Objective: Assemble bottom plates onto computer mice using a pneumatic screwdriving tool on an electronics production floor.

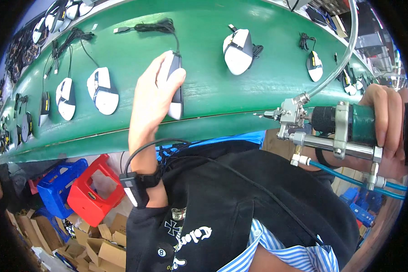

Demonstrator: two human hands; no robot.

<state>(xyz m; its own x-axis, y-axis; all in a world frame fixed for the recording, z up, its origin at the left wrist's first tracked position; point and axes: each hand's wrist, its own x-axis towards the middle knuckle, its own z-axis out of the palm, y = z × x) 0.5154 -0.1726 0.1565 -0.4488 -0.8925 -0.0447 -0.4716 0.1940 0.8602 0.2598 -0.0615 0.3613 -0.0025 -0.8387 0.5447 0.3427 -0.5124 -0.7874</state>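
Note:
My left hand (pixel 148 93) is closed around a computer mouse (pixel 175 108), tipped on its side at the near part of the green belt (pixel 199 97). Its coiled black cable (pixel 155 27) stretches away toward the far side. At the right, my right hand (pixel 387 113) grips the green body of a power screwdriver (pixel 363 123) with a metal head. The screwdriver's narrow tip (pixel 260 115) points left toward the held mouse, with a gap between them. A clear hose (pixel 349 50) runs into the head, and blue air tubes (pixel 349 179) trail from its lower side.
White-and-black mice (pixel 103 90) with cables lie left on the belt. Another mouse (pixel 238 52) sits right of my left hand, one more (pixel 314 66) farther right. Red (pixel 93 195) and blue (pixel 61 186) plastic stools and cardboard boxes (pixel 104 249) stand below at left.

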